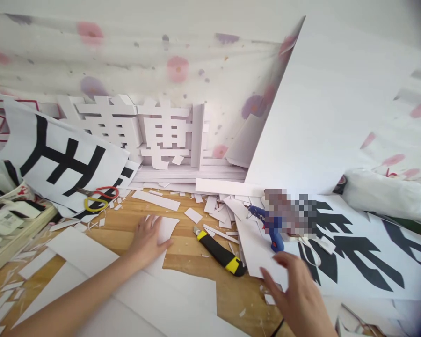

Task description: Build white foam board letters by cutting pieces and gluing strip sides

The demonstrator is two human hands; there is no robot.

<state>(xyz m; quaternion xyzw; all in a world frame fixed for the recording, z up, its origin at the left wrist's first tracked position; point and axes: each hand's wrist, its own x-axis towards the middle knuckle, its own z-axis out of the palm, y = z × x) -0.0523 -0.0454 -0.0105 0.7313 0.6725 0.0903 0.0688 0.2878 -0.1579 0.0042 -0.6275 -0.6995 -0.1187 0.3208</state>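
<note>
My left hand [149,241] rests on a small white board piece [167,228] with its fingers spread. My right hand [293,285] hovers at the lower right, thumb and fingers apart, holding nothing. Just beyond its fingertips lies a blue glue gun [275,234], partly covered by a pixelated patch. Between the hands, a black and yellow utility knife [217,252] lies on the wooden table [187,243], its blade end pointing up and left. Larger white boards [182,292] spread below my left hand and under the forearm.
Red and yellow scissors [100,199] lie at the left by a printed sheet [66,159]. Cut-out white characters [166,131] stand at the back. A tall white board [323,107] leans at the right, above printed black characters [359,252]. White scraps [192,215] litter the table.
</note>
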